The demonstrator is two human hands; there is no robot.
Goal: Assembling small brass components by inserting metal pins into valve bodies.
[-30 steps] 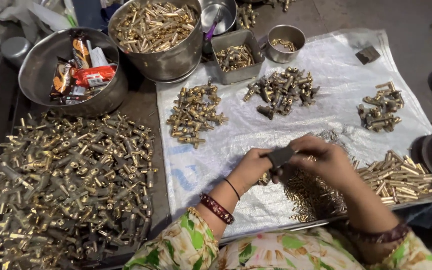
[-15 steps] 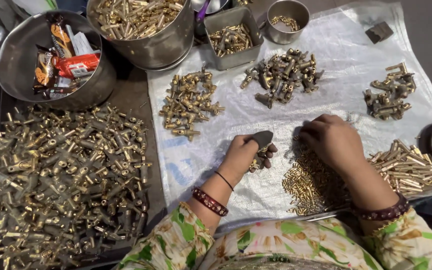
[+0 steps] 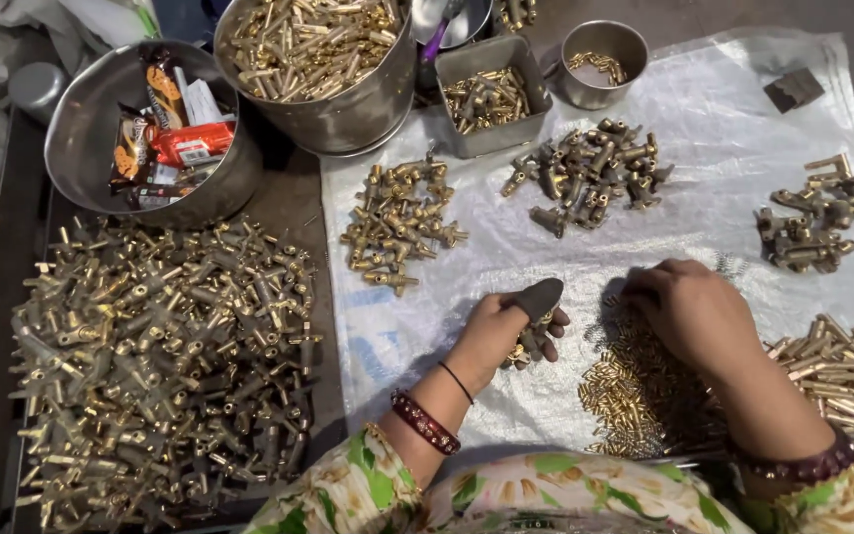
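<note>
Dark and crowded, the tabletop (image 3: 298, 203) carried a white plastic sheet (image 3: 724, 119) across the right half of the frame, brass parts heaped all over it. At lower centre sat the left hand (image 3: 506, 331), fingers (image 3: 546, 341) curled shut around a small cluster of brass fittings (image 3: 526, 348), a dark thumb guard (image 3: 538, 297) standing up over them. The fittings' long axis could not be read; they were bunched under the palm. Just to the right, at centre right of the frame, the right hand (image 3: 694, 311) lay palm down over a spread of tiny brass pins (image 3: 635, 396), fingers bent and pointing left toward the other hand. Whether they pinched a pin could not be told, since the knuckles hid the tips. So the pins lay directly beneath and below the right hand, clearly the nearer one, while the left hand's fittings sat just beside them, a narrow strip of sheet between.

Around them: a big pile of brass valve bodies (image 3: 160, 366) at lower left, a steel bowl of snack packets (image 3: 101, 129) at upper left, a steel pot of brass parts (image 3: 368, 99) at top centre, and a bundle of brass tubes (image 3: 842, 366) at the right edge.
</note>
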